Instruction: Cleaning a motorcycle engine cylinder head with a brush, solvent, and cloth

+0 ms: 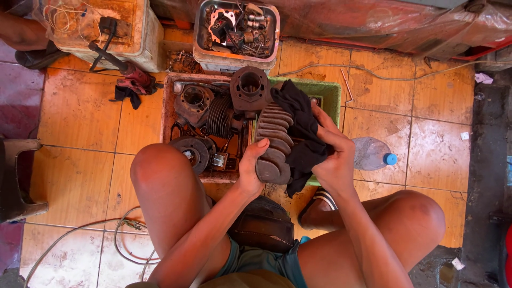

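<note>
Grey finned cylinder point(273, 141) — between hands, rag point(301, 136) right

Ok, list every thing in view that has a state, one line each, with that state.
finned engine cylinder: lifted above the trays, gripped at its lower end by the left hand
black cloth: crumpled, pressed on the cylinder by the right hand
plastic bottle: lying on its side, blue cap on
red tray: full of engine parts
green tray: open, mostly hidden
white tub: open, holding small parts
</note>
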